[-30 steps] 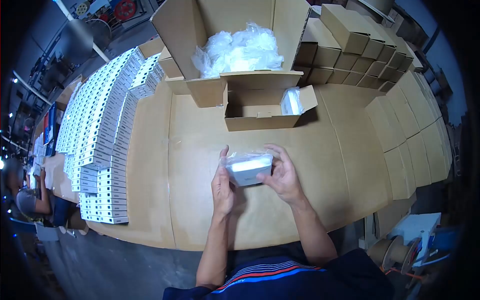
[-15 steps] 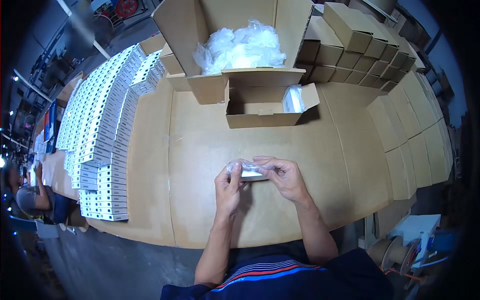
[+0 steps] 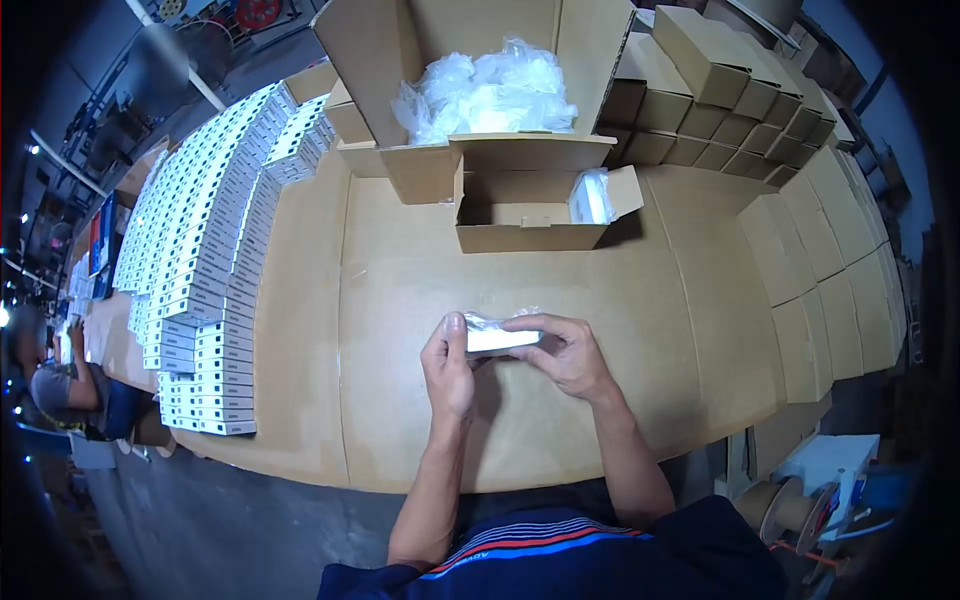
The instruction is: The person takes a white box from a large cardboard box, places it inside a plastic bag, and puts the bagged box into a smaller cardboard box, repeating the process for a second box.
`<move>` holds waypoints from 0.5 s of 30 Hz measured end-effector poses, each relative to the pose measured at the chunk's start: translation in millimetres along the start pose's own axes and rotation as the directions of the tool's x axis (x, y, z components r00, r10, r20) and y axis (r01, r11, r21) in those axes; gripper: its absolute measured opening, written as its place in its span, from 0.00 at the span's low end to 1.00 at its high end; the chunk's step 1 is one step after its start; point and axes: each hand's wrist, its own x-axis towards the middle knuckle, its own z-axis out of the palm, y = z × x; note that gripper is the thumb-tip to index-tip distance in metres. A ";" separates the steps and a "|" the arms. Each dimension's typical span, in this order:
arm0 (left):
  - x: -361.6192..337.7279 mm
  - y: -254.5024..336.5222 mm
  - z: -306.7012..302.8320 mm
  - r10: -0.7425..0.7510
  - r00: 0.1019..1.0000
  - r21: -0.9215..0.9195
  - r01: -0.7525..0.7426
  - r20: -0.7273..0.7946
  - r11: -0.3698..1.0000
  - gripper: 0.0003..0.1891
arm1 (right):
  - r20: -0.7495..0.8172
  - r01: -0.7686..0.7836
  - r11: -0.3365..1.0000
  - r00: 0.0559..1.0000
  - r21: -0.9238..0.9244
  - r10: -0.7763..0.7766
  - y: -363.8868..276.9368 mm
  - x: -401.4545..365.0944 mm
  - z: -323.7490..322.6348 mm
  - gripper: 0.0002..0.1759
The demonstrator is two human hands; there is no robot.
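Between my two hands is a small white box (image 3: 500, 341) with clear plastic wrap bunched along its far side. My left hand (image 3: 449, 372) grips its left end, thumb up along the edge. My right hand (image 3: 566, 356) pinches the right end, with the index finger lying over the top. Beyond them stands an open brown carton (image 3: 530, 238), its flaps up. A plastic-wrapped white box (image 3: 590, 197) stands at the right end inside that carton.
A large open carton (image 3: 415, 175) of crumpled clear plastic bags (image 3: 487, 92) stands at the back. Stacked white boxes (image 3: 215, 240) line the left. Brown cartons (image 3: 715, 85) are piled back right, more (image 3: 835, 270) along the right edge. A co-worker (image 3: 70, 385) sits far left.
The small white box now shows more of its white face, and the plastic sits toward its far side. My left hand has shifted slightly left; my right index finger has come down over the box.
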 end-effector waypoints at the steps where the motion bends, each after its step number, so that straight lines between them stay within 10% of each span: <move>1: 1.4 1.9 -1.1 0.018 1.000 -0.007 -0.018 0.007 1.000 0.18 | 0.002 -0.037 0.999 0.999 -0.009 0.037 -2.8 -0.5 0.0 0.17; 6: -2.2 25.7 1.7 0.032 0.997 0.027 -0.034 0.075 0.999 0.20 | 0.014 -0.096 0.995 0.995 -0.021 0.096 0.2 -1.6 -4.5 0.17; 10: -3.3 25.0 -12.9 0.164 0.899 0.212 -0.267 0.406 0.940 0.31 | 0.003 -0.091 0.996 0.996 -0.025 0.091 -2.8 -0.7 -10.6 0.16; 15: -0.1 30.9 -17.9 0.037 0.903 0.344 -0.200 0.427 0.918 0.15 | 0.032 0.031 0.998 0.999 -0.051 -0.030 -0.2 0.2 -11.7 0.17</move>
